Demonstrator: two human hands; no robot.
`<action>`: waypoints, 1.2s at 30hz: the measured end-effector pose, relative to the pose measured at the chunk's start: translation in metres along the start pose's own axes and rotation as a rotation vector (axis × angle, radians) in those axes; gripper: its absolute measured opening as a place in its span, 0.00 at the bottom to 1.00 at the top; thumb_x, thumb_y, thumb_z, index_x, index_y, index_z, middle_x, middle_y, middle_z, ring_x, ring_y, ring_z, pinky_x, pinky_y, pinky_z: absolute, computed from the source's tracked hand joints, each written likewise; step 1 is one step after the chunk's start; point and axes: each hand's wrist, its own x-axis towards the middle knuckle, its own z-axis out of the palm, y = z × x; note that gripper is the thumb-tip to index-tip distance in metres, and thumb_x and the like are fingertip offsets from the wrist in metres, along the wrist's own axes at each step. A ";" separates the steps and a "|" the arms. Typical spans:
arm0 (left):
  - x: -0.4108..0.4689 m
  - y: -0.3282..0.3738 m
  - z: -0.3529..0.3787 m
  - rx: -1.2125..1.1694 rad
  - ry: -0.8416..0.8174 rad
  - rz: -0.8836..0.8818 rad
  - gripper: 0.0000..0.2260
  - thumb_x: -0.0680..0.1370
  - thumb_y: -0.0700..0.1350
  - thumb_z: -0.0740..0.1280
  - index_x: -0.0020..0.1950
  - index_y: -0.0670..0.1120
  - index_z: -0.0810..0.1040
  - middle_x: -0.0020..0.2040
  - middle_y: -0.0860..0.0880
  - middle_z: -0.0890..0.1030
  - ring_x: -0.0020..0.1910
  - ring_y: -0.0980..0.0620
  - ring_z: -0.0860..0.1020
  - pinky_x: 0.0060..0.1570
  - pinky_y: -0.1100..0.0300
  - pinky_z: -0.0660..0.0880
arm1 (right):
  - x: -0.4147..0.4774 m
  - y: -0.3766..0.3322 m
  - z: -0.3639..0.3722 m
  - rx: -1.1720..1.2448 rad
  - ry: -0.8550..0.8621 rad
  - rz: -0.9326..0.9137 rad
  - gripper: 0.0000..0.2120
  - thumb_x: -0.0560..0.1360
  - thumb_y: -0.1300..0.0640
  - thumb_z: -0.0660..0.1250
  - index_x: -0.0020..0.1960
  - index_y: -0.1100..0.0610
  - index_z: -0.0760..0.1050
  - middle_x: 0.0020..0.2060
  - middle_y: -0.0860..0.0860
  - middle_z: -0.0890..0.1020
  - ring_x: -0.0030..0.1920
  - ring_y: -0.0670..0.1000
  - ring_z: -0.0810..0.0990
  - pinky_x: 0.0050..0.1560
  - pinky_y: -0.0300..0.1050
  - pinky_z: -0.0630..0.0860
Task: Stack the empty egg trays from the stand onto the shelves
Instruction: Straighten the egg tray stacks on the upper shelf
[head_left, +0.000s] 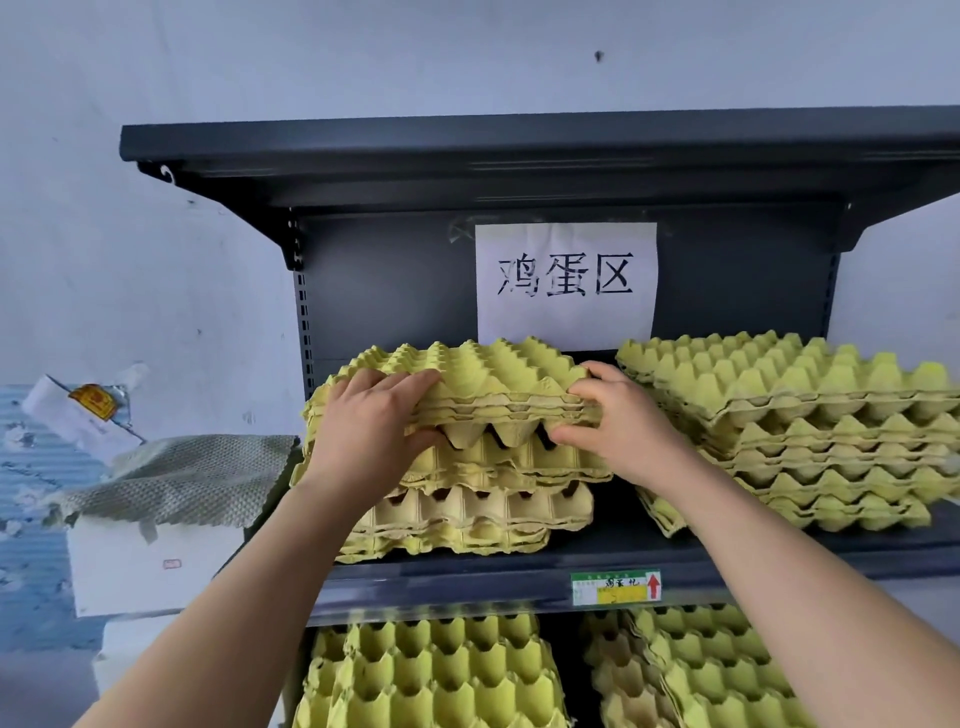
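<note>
the left hand (371, 421) has its fingers laid over the top of a thin bundle of yellow egg trays (483, 371) and its thumb hooked under the near edge, so it grips the bundle from the left end. the right hand (618, 421) does the same at the right corner, fingers curled on top and thumb tucked beneath. between the two hands the near edge of the bundle shows several nested layers, and it sits raised at the front, with a dark gap under it.

just below is the left stack (467, 499) of trays on the middle shelf (467, 577), an uneven pile with paler trays near the bottom. the held bundle is over this stack, its far side seeming to rest on it. to the right, apart from it, a second stack (810, 415) leans toward the front, its cones pointing up.

behind the stacks a white paper sign (566, 286) with black handwritten characters is taped to the dark back panel, under the top shelf (519, 150). a small green and yellow label (615, 588) with a red arrow sits on the middle shelf's front edge. below that, more yellow trays fill the lower level in a left pile (431, 675) and a right pile (691, 670).

left of the shelving stands a white box (156, 561) with a grey textured sheet (176, 473) draped over it, and a white packet (78, 410) with an orange mark leans behind it.
</note>
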 end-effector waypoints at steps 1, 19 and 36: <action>0.004 0.001 -0.001 -0.005 0.007 0.001 0.27 0.67 0.53 0.77 0.65 0.50 0.76 0.54 0.51 0.83 0.52 0.42 0.76 0.53 0.47 0.70 | 0.002 0.001 -0.003 -0.003 0.003 -0.006 0.24 0.70 0.49 0.74 0.63 0.55 0.75 0.74 0.48 0.60 0.64 0.50 0.70 0.59 0.42 0.66; 0.008 0.005 0.009 0.010 0.063 -0.006 0.26 0.66 0.49 0.79 0.62 0.48 0.78 0.51 0.51 0.83 0.46 0.42 0.76 0.50 0.47 0.71 | 0.007 0.023 -0.009 0.059 -0.042 -0.133 0.25 0.68 0.49 0.75 0.62 0.47 0.72 0.63 0.43 0.71 0.57 0.44 0.73 0.54 0.37 0.66; 0.005 -0.026 -0.022 -0.306 0.130 -0.136 0.23 0.66 0.43 0.79 0.60 0.46 0.79 0.52 0.51 0.80 0.61 0.45 0.70 0.56 0.53 0.67 | -0.007 -0.015 -0.027 0.161 0.101 -0.301 0.30 0.66 0.47 0.75 0.66 0.53 0.73 0.67 0.43 0.69 0.66 0.39 0.65 0.66 0.35 0.57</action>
